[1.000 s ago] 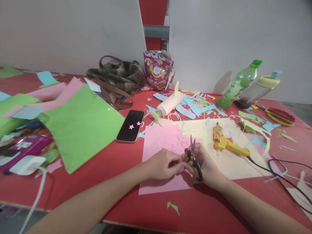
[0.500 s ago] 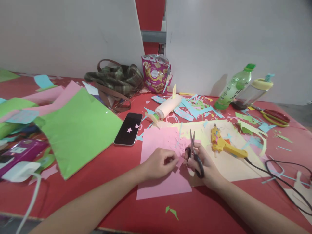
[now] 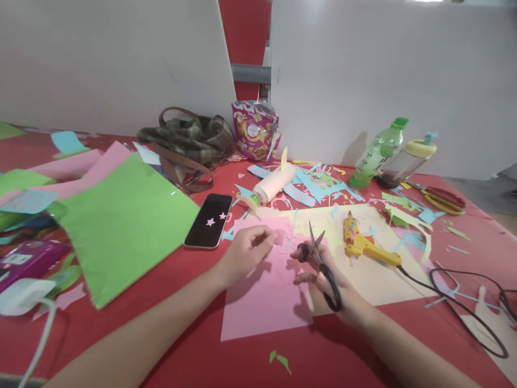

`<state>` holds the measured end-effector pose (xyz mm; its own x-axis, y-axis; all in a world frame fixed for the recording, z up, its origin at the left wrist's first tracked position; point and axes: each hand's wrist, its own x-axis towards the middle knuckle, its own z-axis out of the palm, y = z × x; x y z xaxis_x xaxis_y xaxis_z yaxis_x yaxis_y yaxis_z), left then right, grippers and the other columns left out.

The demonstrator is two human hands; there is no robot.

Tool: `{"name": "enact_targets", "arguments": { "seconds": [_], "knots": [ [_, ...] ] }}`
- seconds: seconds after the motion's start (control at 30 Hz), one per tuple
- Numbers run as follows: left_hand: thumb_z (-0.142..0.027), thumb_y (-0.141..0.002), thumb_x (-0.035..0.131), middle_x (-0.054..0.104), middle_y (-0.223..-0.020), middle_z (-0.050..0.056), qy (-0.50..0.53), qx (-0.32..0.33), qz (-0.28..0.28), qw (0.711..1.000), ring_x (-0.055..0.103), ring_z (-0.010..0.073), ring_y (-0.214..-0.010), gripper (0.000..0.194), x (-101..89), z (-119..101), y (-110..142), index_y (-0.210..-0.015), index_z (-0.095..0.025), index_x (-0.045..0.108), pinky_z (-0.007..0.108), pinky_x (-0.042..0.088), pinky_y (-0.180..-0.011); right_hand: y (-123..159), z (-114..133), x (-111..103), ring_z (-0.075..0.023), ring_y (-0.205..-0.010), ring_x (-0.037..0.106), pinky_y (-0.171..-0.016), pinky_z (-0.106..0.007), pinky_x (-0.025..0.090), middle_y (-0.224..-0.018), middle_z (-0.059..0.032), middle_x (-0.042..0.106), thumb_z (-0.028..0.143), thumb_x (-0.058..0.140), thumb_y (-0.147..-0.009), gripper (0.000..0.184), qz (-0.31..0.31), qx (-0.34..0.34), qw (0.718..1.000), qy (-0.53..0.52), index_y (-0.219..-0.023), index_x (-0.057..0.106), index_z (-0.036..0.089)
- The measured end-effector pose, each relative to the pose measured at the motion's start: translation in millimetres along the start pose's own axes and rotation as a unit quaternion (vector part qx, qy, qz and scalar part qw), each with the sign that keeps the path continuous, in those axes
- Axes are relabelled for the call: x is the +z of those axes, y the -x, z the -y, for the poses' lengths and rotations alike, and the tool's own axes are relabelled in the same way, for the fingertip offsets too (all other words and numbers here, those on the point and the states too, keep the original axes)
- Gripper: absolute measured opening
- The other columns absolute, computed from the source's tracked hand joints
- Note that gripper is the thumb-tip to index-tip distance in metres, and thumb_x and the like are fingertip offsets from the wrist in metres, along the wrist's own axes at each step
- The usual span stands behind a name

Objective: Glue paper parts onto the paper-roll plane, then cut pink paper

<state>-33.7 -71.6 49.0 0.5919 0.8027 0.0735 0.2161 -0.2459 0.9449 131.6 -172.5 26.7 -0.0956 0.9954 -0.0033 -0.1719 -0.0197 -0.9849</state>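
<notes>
My left hand (image 3: 249, 252) is closed in a pinch over the upper part of a pink paper sheet (image 3: 258, 310). A small pink paper piece (image 3: 279, 237) shows at its fingertips. To the right, my right hand (image 3: 323, 272) has a pair of black-handled scissors (image 3: 321, 253) hooked on its fingers, blades parted and pointing away from me. Small pink clippings lie on the sheet between my hands. Two pink paper stars (image 3: 210, 222) rest on a black phone (image 3: 209, 221), left of the sheet.
A yellow glue gun (image 3: 369, 245) with a black cord lies on cream paper at right. A paper-covered tube (image 3: 274, 184), snack bag (image 3: 255, 131), green bottle (image 3: 379, 153) and red-yellow scissors (image 3: 442, 198) stand or lie farther back. Green sheets (image 3: 129, 229) cover the left.
My left hand has moved away from the scissors, up and left, with the small pink piece. My right hand's fingers have loosened and the scissor blades are spread wider. The view has tilted slightly.
</notes>
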Motion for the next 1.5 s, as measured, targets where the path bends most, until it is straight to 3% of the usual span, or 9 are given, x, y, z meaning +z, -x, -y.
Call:
{"name": "enact_targets", "arguments": {
  "seconds": [0.17, 0.37, 0.6, 0.93, 1.17, 1.33, 1.5],
  "knots": [
    [-0.027, -0.078, 0.042, 0.039, -0.048, -0.005, 0.019, 0.027, -0.006, 0.999, 0.036, 0.0044, -0.045, 0.025, -8.4, -22.1, -14.7, -0.056, -0.015, 0.042, 0.018, 0.033, -0.047, 2.1, -0.4, 3.6, -0.024, -0.106, 0.038, -0.074, -0.04, 0.044, -0.117, -0.0083, 0.036, 0.045, 0.05, -0.074, 0.048, 0.0, 0.002, 0.998, -0.063, -0.115, 0.03, 0.031],
    [-0.025, -0.079, 0.042, 0.038, -0.047, -0.006, 0.033, 0.055, -0.01, 0.998, 0.037, 0.0048, -0.046, 0.024, -3.0, -44.8, -32.4, -0.058, -0.014, 0.043, 0.019, 0.033, -0.048, 3.1, -2.0, 9.4, -0.0248, -0.103, 0.041, -0.068, -0.039, 0.047, -0.116, -0.0098, 0.038, 0.042, 0.048, -0.076, 0.043, -0.035, 0.008, 0.991, -0.131, -0.115, 0.033, 0.03],
    [-0.029, -0.079, 0.039, 0.038, -0.049, -0.005, -0.012, 0.03, 0.042, 0.999, 0.036, 0.0049, -0.045, 0.029, 0.4, -37.3, -32.6, -0.054, -0.015, 0.039, 0.019, 0.031, -0.046, 6.3, -10.5, 12.9, -0.0196, -0.085, 0.054, -0.064, -0.033, 0.045, -0.105, -0.0084, 0.047, 0.038, 0.049, -0.077, 0.036, -0.03, 0.047, 0.989, -0.14, -0.11, 0.038, 0.028],
    [-0.027, -0.079, 0.04, 0.037, -0.049, -0.005, -0.041, 0.008, 0.055, 0.998, 0.034, 0.0046, -0.044, 0.027, -5.3, -34.8, -29.9, -0.055, -0.015, 0.039, 0.017, 0.03, -0.043, 5.4, -12.8, 10.5, -0.0154, -0.069, 0.058, -0.054, -0.026, 0.043, -0.086, -0.0047, 0.054, 0.037, 0.057, -0.072, 0.035, -0.04, 0.052, 0.99, -0.122, -0.102, 0.043, 0.024],
    [-0.027, -0.079, 0.04, 0.036, -0.05, -0.005, -0.086, 0.009, 0.045, 0.995, 0.036, 0.0052, -0.046, 0.026, -6.7, -34.4, -27.1, -0.055, -0.015, 0.04, 0.018, 0.031, -0.045, 2.2, -21.5, 11.1, -0.0197, -0.058, 0.062, -0.036, -0.024, 0.043, -0.078, -0.0023, 0.055, 0.034, 0.061, -0.069, 0.043, -0.036, 0.062, 0.981, -0.182, -0.098, 0.032, 0.025],
    [-0.025, -0.078, 0.04, 0.037, -0.049, -0.005, -0.086, 0.008, 0.052, 0.995, 0.036, 0.0051, -0.045, 0.023, -9.4, -34.6, -27.0, -0.058, -0.015, 0.042, 0.018, 0.031, -0.045, 2.6, -22.3, 11.5, -0.0163, -0.061, 0.062, -0.045, -0.026, 0.047, -0.074, 0.0002, 0.058, 0.029, 0.062, -0.069, 0.035, -0.034, 0.058, 0.976, -0.208, -0.081, 0.03, 0.025],
    [-0.026, -0.078, 0.039, 0.038, -0.05, -0.005, -0.097, 0.006, 0.059, 0.994, 0.036, 0.0054, -0.046, 0.025, -10.2, -34.3, -27.0, -0.056, -0.015, 0.04, 0.019, 0.031, -0.046, 4.0, -26.1, 11.1, -0.0178, -0.064, 0.06, -0.036, -0.019, 0.042, -0.081, -0.0047, 0.057, 0.032, 0.059, -0.072, 0.032, -0.026, 0.069, 0.974, -0.216, -0.082, 0.03, 0.023]
  ]
}}
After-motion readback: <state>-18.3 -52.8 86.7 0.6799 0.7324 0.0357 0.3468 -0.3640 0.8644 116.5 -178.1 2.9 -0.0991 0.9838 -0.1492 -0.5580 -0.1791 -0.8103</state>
